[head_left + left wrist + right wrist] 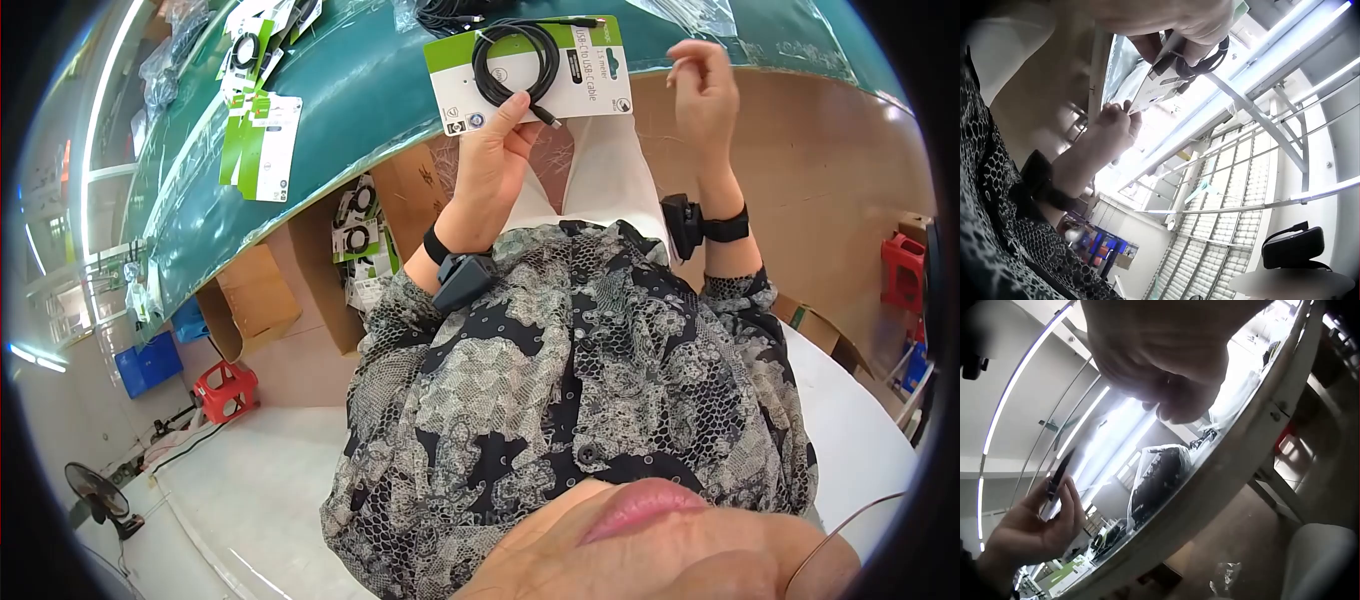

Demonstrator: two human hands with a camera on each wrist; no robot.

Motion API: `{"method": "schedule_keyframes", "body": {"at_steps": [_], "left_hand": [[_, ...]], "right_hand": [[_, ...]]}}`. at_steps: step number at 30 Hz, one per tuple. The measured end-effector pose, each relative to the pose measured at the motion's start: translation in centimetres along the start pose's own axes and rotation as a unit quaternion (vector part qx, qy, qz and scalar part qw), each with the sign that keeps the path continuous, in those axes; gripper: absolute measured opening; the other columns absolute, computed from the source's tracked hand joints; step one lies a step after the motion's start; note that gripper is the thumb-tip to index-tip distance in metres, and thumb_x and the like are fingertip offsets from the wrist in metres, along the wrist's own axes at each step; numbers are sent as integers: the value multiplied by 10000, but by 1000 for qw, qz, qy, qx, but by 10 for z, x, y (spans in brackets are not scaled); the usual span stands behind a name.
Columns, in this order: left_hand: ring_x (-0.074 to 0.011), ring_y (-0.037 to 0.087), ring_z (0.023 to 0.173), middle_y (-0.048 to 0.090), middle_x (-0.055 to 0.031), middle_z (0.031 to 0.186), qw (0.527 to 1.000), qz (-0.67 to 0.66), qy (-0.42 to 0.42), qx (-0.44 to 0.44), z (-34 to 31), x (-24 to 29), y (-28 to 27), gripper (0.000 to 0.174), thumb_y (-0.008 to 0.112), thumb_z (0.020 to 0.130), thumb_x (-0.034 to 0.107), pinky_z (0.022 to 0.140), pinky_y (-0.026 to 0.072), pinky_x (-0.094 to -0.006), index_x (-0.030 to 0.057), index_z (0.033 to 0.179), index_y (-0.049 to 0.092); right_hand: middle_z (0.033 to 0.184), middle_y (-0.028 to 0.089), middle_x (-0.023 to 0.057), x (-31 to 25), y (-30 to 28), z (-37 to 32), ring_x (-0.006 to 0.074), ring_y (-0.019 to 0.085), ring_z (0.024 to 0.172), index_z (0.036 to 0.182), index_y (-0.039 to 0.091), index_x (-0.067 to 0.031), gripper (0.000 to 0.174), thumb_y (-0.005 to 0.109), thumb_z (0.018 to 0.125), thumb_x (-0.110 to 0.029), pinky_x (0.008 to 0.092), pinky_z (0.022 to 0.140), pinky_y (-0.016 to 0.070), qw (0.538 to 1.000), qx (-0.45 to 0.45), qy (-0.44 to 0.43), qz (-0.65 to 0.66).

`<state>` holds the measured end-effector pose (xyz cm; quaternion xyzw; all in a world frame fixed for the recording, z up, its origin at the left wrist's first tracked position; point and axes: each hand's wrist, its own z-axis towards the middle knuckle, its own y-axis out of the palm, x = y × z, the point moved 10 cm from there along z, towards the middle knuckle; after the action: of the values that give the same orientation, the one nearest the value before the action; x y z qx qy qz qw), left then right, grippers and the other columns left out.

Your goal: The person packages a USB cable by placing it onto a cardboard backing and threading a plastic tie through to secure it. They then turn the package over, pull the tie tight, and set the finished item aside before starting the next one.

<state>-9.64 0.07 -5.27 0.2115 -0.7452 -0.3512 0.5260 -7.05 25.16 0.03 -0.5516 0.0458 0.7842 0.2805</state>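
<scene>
My left hand (492, 165) holds a white and green packaging card (600, 105) printed "USB-C to USB-C cable", its thumb over the front. Against the card lies a coiled black cable (482, 62), one plug just past the thumb and another at the card's top edge. In the left wrist view that hand (1166, 19) grips the card and coil from above. Off the card's right side, my right hand (705, 95) is raised with loosely curled fingers; nothing shows in them. The right wrist view has its fingers (1188, 409) bent, partly in shadow.
More green and white cards (265, 150) lie on the green table (350, 100) at the left. Black cables (450, 15) and a clear plastic bag (700, 15) are at the back. Packaged cables (358, 240) fill a cardboard box (325, 265) below the table edge. A red stool (225, 390) stands lower left.
</scene>
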Motion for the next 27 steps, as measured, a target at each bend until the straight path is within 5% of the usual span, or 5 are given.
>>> {"method": "schedule_keyframes", "body": {"at_steps": [6,7,10,14,27], "left_hand": [[-165,618,897,628,-50,1009,997,-55,-48,9,-10,-19,15,229,605,845,9,787,528,-311,69,1062,561],[-166,618,899,629,-50,1009,997,-56,-60,6,-13,-26,12,227,603,849,16,791,528,-312,69,1066,560],[-166,618,904,631,-51,1008,995,-51,-85,-4,-16,-32,10,222,599,859,31,801,529,-315,70,1074,560],[-173,619,905,631,-57,1017,996,-35,-84,-4,-20,-33,11,220,596,872,61,812,528,-323,64,1088,557],[-184,602,953,611,-69,1065,996,-5,-81,-25,-24,-38,10,251,588,885,90,826,527,-346,51,1126,531]], "right_hand": [[920,608,42,20,112,-67,156,603,863,1083,571,-20,291,575,797,34,274,685,497,960,-244,86,112],[920,608,42,25,113,-69,156,603,863,1083,571,-20,291,575,797,34,274,685,497,959,-245,89,113],[965,622,75,-7,107,-59,220,607,880,1047,596,-30,252,589,798,12,321,715,497,964,-178,-197,-21],[1023,621,112,-22,116,-62,274,597,908,1039,618,-56,247,611,795,-20,364,773,482,928,-269,-215,-143],[966,641,97,-38,84,-68,299,602,853,1014,643,-103,253,643,762,-77,376,740,491,935,-210,-275,-77]]}}
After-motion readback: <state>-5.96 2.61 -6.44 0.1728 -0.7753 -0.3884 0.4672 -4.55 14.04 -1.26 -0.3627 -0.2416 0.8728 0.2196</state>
